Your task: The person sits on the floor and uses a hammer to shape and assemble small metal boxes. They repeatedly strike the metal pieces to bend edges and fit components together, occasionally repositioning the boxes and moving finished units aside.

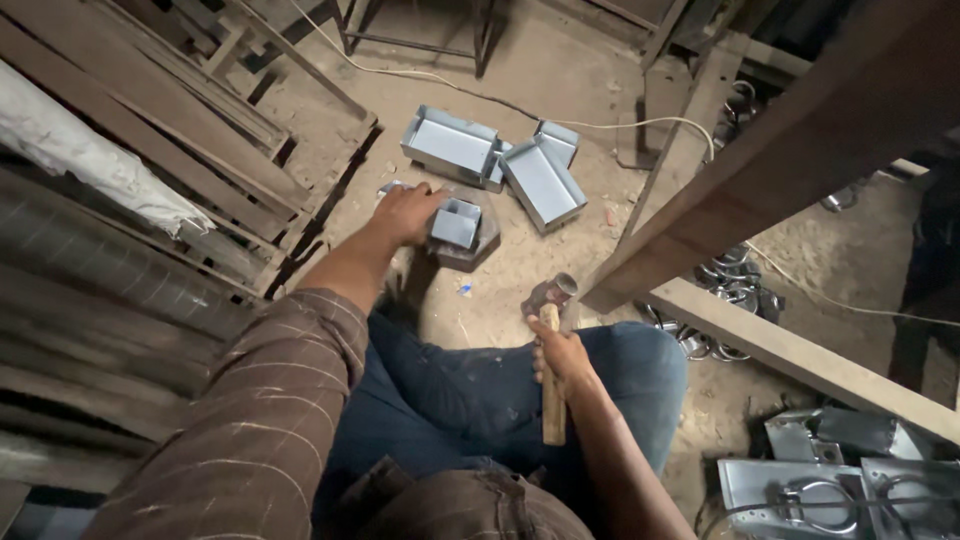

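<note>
My left hand (pixel 408 213) reaches forward and grips a small folded sheet-metal box (pixel 457 223), which rests on a dark heavy block (pixel 470 252) on the dirt floor. My right hand (pixel 561 352) is closed around the wooden handle of a hammer (pixel 551 372). The hammer's metal head (pixel 552 294) points up and away, above my knee in blue jeans. The hammer head is apart from the box, to its lower right.
Three larger sheet-metal trays (pixel 541 182) lie on the floor beyond the block. Stacked timber (pixel 170 130) lies at left, a slanted wooden beam (pixel 780 170) at right. Metal rings (pixel 725 285) and flat metal pieces (pixel 800 490) lie at lower right. A white cable (pixel 600 124) crosses the floor.
</note>
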